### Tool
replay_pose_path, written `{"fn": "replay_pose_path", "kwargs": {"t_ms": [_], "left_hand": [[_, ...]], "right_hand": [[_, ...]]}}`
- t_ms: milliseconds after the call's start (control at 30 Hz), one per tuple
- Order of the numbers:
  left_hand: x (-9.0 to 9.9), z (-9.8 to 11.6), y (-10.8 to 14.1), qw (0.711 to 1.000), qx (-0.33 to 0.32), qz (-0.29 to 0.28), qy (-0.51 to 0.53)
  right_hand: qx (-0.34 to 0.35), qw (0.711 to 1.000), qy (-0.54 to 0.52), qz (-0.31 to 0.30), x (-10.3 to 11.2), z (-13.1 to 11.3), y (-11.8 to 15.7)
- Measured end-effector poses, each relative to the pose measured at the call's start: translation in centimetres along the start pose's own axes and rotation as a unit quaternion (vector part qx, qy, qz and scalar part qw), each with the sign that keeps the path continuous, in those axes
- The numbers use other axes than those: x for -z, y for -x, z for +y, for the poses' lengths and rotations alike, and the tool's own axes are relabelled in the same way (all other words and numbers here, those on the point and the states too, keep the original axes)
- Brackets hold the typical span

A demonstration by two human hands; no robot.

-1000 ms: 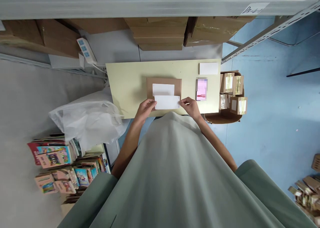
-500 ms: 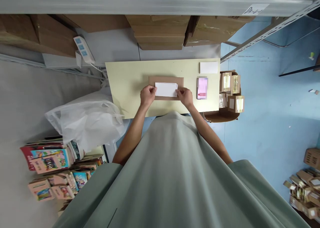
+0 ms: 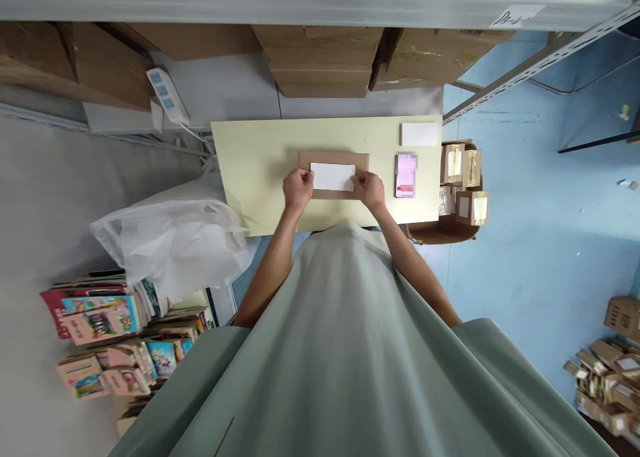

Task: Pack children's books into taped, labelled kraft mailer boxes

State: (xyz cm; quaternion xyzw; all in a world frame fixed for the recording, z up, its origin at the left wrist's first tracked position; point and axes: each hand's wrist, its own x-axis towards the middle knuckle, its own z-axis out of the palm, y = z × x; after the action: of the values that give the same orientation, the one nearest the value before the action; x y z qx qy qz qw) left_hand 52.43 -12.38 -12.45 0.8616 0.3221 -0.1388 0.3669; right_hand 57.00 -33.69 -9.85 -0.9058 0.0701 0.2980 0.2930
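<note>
A white paper slip [image 3: 333,177] lies over a flat brown cardboard piece [image 3: 333,157] on the pale yellow tabletop [image 3: 255,170]. My left hand [image 3: 299,189] pinches the slip's left end between thumb and fingers. At the opposite end, my right hand [image 3: 369,190] grips the slip's right edge in the same way. The cardboard shows above and below the slip. Whether the slip touches the cardboard all over cannot be made out. To the right of my right hand lies a phone [image 3: 405,175] with a pink, blurred screen.
A white stack of paper or a box [image 3: 419,134] sits at the table's back right corner. Beside the table stands an open carton [image 3: 440,233] holding small boxes. On the left are a white plastic bag [image 3: 175,237], piled books [image 3: 100,317] and a power strip [image 3: 167,97]. A metal shelf [image 3: 300,3] crosses above.
The slip has shifted very slightly against the cardboard, and both hands still hold its ends. The whole view has tilted a little.
</note>
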Motion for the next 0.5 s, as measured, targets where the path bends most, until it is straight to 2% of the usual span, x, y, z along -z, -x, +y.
{"fn": "replay_pose_path", "kwargs": {"t_ms": [500], "left_hand": [[-0.5,0.6,-0.2,0.999,0.01,0.019,-0.039]], "right_hand": [[-0.039,0.996,0.084,-0.016,0.4,-1.5,-0.3]]}}
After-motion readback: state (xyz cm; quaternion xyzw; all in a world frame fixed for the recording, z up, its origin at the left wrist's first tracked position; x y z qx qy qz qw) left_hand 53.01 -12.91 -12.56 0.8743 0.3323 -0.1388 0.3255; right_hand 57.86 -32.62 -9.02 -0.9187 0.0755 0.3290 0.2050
